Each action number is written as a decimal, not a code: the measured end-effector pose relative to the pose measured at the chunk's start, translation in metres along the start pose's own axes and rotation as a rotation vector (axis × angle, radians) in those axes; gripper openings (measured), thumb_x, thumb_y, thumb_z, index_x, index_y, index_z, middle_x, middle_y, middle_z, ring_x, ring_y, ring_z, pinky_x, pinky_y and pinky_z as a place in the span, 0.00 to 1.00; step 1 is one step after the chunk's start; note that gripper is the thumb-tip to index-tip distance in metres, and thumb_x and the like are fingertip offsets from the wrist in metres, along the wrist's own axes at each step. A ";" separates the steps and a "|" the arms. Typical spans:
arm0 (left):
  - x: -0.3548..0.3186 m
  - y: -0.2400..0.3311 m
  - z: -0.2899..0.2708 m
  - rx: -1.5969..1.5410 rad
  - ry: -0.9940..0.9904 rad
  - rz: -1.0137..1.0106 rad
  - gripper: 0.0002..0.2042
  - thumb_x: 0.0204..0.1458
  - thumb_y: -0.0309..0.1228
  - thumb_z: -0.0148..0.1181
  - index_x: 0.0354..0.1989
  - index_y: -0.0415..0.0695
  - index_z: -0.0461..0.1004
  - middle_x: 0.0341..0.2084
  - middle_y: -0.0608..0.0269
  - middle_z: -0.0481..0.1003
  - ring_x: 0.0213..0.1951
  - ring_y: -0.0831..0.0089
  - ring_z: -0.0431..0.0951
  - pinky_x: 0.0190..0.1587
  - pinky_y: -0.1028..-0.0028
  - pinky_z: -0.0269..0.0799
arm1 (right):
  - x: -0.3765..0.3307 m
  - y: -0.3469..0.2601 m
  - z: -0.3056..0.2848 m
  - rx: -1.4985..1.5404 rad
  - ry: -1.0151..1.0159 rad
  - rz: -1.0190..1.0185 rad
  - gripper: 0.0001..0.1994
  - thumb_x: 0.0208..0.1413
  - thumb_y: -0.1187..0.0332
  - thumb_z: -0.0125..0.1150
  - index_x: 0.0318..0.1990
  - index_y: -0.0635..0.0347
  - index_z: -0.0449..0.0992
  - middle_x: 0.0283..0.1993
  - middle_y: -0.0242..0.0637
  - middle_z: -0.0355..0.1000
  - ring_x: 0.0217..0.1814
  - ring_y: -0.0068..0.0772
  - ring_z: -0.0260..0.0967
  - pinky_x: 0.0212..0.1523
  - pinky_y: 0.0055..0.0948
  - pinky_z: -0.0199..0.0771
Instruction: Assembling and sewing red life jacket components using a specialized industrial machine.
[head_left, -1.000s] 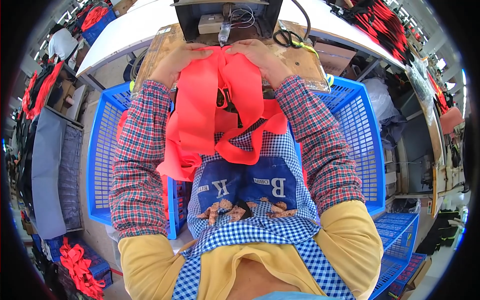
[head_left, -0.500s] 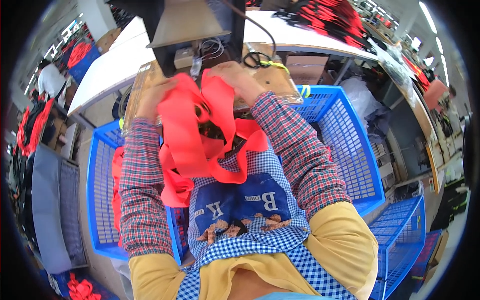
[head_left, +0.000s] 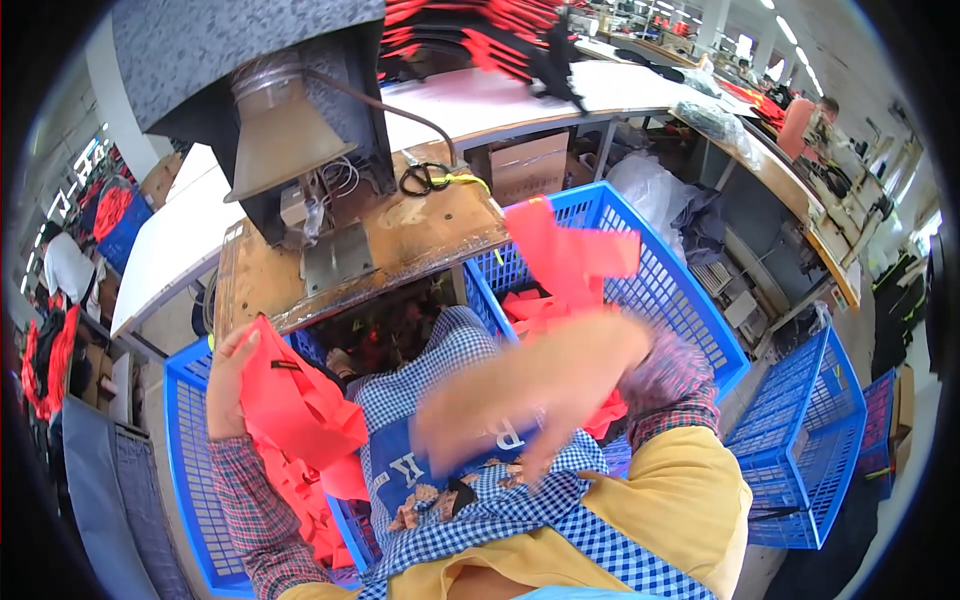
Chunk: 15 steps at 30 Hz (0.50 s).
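My left hand (head_left: 230, 385) is closed on a red webbing strap (head_left: 292, 395) at the left of my apron, and its loops hang toward the left blue basket (head_left: 190, 440). A small dark mark shows near the strap's upper end. My right hand (head_left: 530, 385), smeared by motion, passes over my lap with thumb and fingers apart and nothing visible in it. Beyond it, a blurred loose red strap (head_left: 570, 255) stands above the right blue basket (head_left: 690, 325), which holds more red straps. No hand touches that loose strap.
Ahead stands a wooden worktable (head_left: 270, 265) with a metal plate (head_left: 337, 258), under a grey machine with a funnel-shaped hood (head_left: 285, 130). Black scissors (head_left: 424, 179) lie on the wood. Behind is a white table (head_left: 480, 105) with red and black pieces. Another blue basket (head_left: 800, 440) stands right.
Both hands have left the machine plate. My left hand came back left with a red strap; my right swung back over my lap. A loose strap now appears over the right basket. The view turned right.
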<state>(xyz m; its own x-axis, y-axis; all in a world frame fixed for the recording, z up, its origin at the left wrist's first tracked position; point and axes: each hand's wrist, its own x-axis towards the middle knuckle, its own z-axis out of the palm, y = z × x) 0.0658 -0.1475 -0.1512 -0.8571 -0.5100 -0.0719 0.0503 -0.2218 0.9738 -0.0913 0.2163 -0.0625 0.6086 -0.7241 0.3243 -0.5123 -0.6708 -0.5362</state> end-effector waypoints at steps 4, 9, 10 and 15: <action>-0.009 -0.005 0.030 0.059 -0.091 0.013 0.09 0.56 0.24 0.58 0.44 0.38 0.76 0.35 0.65 0.79 0.35 0.79 0.79 0.39 0.79 0.75 | 0.034 0.006 0.071 0.541 -0.077 -0.288 0.27 0.51 0.54 0.66 0.50 0.67 0.70 0.46 0.49 0.72 0.51 0.45 0.70 0.51 0.39 0.68; -0.029 -0.001 0.040 0.046 -0.049 0.033 0.09 0.55 0.24 0.58 0.44 0.38 0.76 0.36 0.66 0.78 0.36 0.80 0.78 0.41 0.79 0.74 | 0.050 0.012 0.087 0.724 -0.241 -0.334 0.15 0.55 0.60 0.64 0.34 0.65 0.74 0.30 0.37 0.74 0.31 0.34 0.72 0.33 0.32 0.68; -0.030 -0.002 0.039 0.067 -0.033 0.044 0.09 0.55 0.24 0.58 0.44 0.37 0.76 0.36 0.67 0.78 0.36 0.81 0.77 0.41 0.80 0.73 | 0.049 0.011 0.092 0.718 -0.245 -0.336 0.15 0.55 0.60 0.64 0.34 0.65 0.74 0.30 0.37 0.74 0.31 0.34 0.72 0.33 0.32 0.68; -0.027 -0.024 0.027 0.150 -0.061 0.064 0.09 0.55 0.25 0.59 0.43 0.37 0.76 0.35 0.70 0.77 0.37 0.83 0.75 0.43 0.82 0.70 | 0.066 -0.014 0.093 0.735 0.384 -0.446 0.12 0.56 0.65 0.61 0.26 0.64 0.70 0.21 0.35 0.66 0.23 0.29 0.64 0.27 0.31 0.63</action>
<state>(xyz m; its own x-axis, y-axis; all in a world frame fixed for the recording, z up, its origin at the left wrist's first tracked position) 0.0740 -0.1063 -0.1667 -0.8844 -0.4668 0.0002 0.0329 -0.0618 0.9975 0.0121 0.1931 -0.1059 0.3479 -0.5156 0.7830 0.3102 -0.7249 -0.6151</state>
